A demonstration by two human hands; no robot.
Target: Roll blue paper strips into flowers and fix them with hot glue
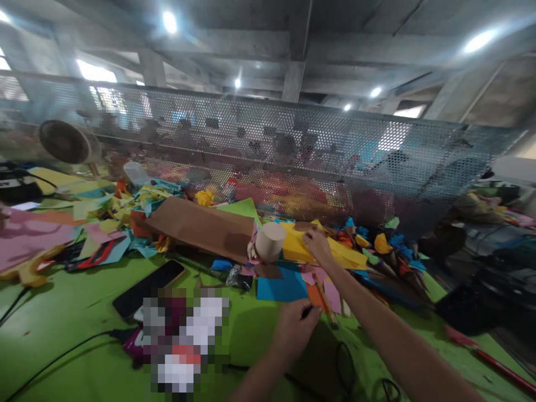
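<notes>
My left hand (296, 326) is low over the green table, its fingers curled into a pinch. A small dark patch shows at the fingertips; whether it is an object or shadow I cannot tell. My right hand (317, 244) reaches farther forward over yellow paper (344, 254), fingers bent together beside a brown piece (305, 226). What those fingers hold, if anything, is hidden. Left of it stands a pale cylinder (270, 242), like a paper or tape roll. Blue paper (280, 282) and pink paper scraps (332, 295) lie between the hands.
A phone (148, 287), a hot glue gun (31, 271) and red-handled scissors (95, 257) lie to the left. Brown paper (203, 226) lies behind them. A perforated metal screen (251, 151) borders the back, with a fan (69, 142) at left. Coloured paper pieces (404, 251) gather at right.
</notes>
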